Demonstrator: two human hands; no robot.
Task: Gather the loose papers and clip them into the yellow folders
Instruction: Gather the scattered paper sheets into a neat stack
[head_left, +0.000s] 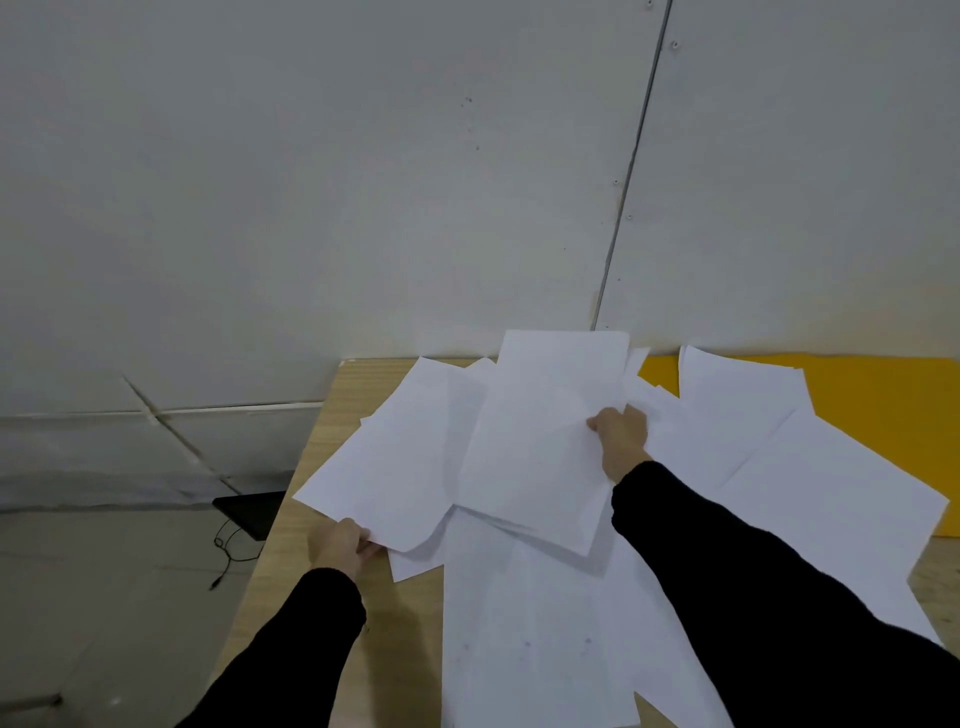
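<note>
Black sleeves (753, 597) reach out from under us across a wooden table (322, 447) that stands against a grey wall. Our left hand (340, 545) curls round the near corner of a sheet at the left edge of the spread. Our right hand (621, 434) pinches the right edge of a sheet that sits on top of the pile. The loose papers (524, 623) lie fanned and overlapping over most of the table, some touching the wall. Several cover part of the yellow folders (883, 410), which lie flat at the back right; we cannot tell how many there are. We judge that we are early in the gathering step, with nothing squared up and nothing clipped. Next we would need to draw the two held sheets together, sweep in those lying over the yellow, and even the edges before opening a folder. No clip is in view.
</note>
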